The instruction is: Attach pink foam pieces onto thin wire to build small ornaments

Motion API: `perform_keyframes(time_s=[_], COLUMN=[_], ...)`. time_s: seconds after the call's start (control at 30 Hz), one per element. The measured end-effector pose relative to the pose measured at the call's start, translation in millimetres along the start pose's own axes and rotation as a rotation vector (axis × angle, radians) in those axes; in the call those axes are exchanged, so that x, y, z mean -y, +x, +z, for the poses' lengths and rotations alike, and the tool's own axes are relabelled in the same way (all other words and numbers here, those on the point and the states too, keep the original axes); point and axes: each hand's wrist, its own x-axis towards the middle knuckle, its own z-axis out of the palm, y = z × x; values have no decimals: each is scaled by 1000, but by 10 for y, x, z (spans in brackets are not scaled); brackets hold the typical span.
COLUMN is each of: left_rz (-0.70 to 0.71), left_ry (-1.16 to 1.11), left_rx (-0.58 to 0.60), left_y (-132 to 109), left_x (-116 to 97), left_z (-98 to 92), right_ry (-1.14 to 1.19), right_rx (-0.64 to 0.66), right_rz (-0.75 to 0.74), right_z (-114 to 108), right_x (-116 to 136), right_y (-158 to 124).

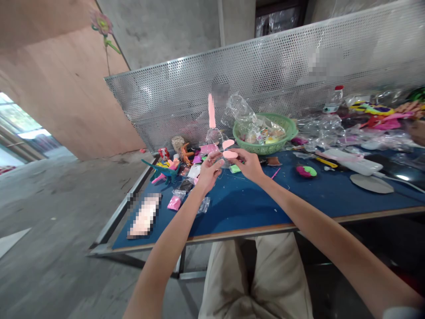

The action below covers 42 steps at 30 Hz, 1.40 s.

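Note:
Both my hands are raised over the near middle of the blue table, close together. Between the thumb and fingers of my right hand (247, 164) is a flat pink oval piece (230, 154), smooth like soft clay. A second pink piece (228, 144) shows just beyond it, and I cannot tell whether the two are joined. My left hand (210, 172) is closed in a pinch beside them; what lies in its fingers is too small to make out. Farther up, a long pink strip (211, 110) stands upright before the perforated metal panel.
A green basket (244, 146) with plastic-wrapped pieces stands behind my hands. Coloured clay packets and a teal figure (166, 172) lie at left. To the right are a pink-and-green lump (306, 171), a yellow-handled cutter (326, 162), a white power strip (353, 161) and a bottle (334, 101).

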Motion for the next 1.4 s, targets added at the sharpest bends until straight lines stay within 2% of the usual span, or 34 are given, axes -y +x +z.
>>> perform_keyframes(time_s=[0.13, 0.27, 0.43, 0.63, 0.8, 1.03, 1.2, 1.4], left_rz=[0, 97, 214, 240, 326, 320, 386, 313], left_ry=[81, 159, 264, 321, 451, 479, 519, 526], left_rx=[-46, -82, -85, -79, -51, -85, 1, -66], left_y=[3, 28, 72, 72, 35, -12, -30, 19], left_x=[41, 46, 57, 61, -4, -98, -173, -30], left_z=[-17, -83, -155, -170, -141, -75, -58, -105], right_ry=[20, 217, 303, 314, 374, 395, 449, 508], right_rx=[65, 58, -42, -21, 30, 43, 94, 98], right_rz=[-15, 53, 117, 127, 126, 85, 68, 111], right_z=[35, 63, 81, 79, 56, 38, 30, 83], right_x=[81, 127, 157, 172, 160, 150, 167, 111], right_y=[-32, -45, -37, -34, -19, 0, 22, 11])
